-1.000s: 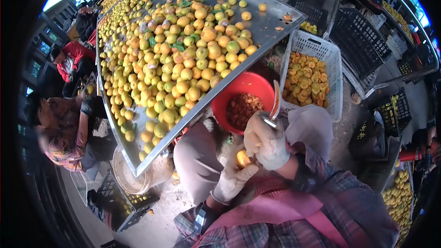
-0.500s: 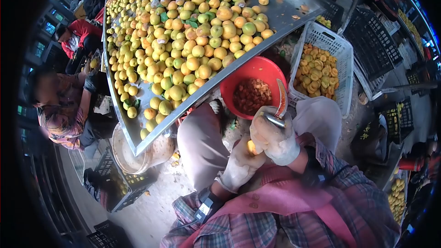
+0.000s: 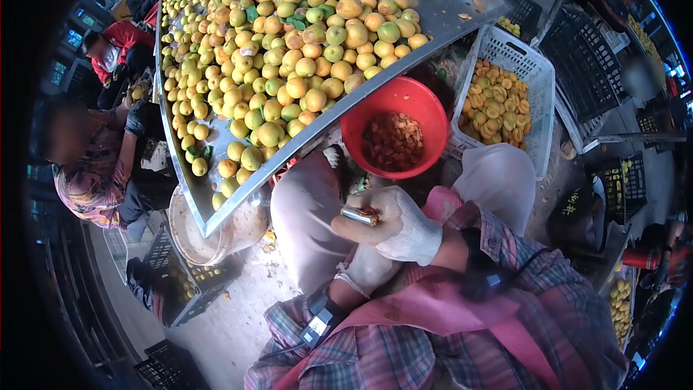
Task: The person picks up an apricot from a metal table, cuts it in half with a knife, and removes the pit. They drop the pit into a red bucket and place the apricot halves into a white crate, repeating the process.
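Note:
My right hand (image 3: 393,224), in a white glove, is closed around a short metal tool (image 3: 360,215) whose end points left. Just beneath it is my left hand (image 3: 369,269), also gloved, its fingers mostly covered by the right hand; whatever it holds is hidden. Beyond both hands a red bowl (image 3: 435,126) contains reddish-brown bits. A white crate (image 3: 546,94) to its right is partly filled with halved yellow fruit (image 3: 498,105). Whole yellow-orange fruit (image 3: 289,65) lies heaped on the metal table (image 3: 462,0).
A white bucket (image 3: 245,227) stands under the table's near corner. Two people sit at the left, one in a patterned top (image 3: 90,180), one in red (image 3: 126,40). Black crates (image 3: 585,65) stand at the right, with a metal bar near them.
My right hand has moved left and over my left hand, with the metal tool now pointing left. The yellow fruit piece seen at my left hand is no longer visible. The view has shifted slightly.

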The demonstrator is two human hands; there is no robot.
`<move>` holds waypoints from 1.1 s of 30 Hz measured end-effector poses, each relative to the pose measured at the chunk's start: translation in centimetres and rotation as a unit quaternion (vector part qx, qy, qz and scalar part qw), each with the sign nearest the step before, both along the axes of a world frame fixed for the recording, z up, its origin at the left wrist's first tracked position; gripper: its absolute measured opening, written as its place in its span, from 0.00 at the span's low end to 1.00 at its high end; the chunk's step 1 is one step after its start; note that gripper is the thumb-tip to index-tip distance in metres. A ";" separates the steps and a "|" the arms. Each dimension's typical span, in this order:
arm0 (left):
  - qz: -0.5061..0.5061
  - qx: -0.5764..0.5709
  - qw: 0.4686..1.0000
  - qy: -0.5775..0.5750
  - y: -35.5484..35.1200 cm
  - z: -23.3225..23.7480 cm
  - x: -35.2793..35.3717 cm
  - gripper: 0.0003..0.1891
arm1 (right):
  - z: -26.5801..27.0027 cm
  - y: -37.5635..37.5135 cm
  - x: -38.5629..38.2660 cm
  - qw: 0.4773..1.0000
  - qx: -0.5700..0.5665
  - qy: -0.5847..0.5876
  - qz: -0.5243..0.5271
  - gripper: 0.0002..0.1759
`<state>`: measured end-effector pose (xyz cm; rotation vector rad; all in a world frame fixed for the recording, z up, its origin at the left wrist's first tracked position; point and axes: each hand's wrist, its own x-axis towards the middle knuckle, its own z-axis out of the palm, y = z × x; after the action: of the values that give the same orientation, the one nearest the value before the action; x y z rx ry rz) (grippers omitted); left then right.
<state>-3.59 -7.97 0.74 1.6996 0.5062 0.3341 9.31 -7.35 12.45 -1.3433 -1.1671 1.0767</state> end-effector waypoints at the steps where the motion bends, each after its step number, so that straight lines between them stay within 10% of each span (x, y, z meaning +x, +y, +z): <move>1: -0.002 -0.006 1.000 0.006 0.0 -0.4 -0.1 0.21 | 0.1 0.1 0.0 1.000 -0.001 0.000 0.000 0.19; 7: 0.000 -0.090 0.996 0.004 0.2 -0.3 -0.1 0.22 | -0.3 1.0 0.0 0.994 -0.031 -0.101 0.025 0.22; 13: 0.031 -0.213 0.974 -0.069 2.3 6.4 2.2 0.24 | -1.0 0.9 4.6 0.942 -0.020 0.333 -0.032 0.12; 16: 0.062 -0.106 0.992 0.010 2.4 6.1 1.7 0.24 | 0.5 -0.8 6.1 0.983 -0.015 0.114 -0.141 0.10; 21: 0.089 0.042 0.995 0.034 2.9 7.3 1.9 0.25 | 0.4 -1.8 6.5 0.978 -0.158 0.117 -0.063 0.10; 33: 0.051 0.183 0.976 0.107 2.5 8.4 1.8 0.22 | -2.4 -2.9 5.3 0.987 -0.099 -0.120 0.032 0.18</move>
<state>-1.78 -5.51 9.13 2.0856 0.7256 0.3351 14.60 -10.20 10.02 -1.6355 -1.3131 1.1217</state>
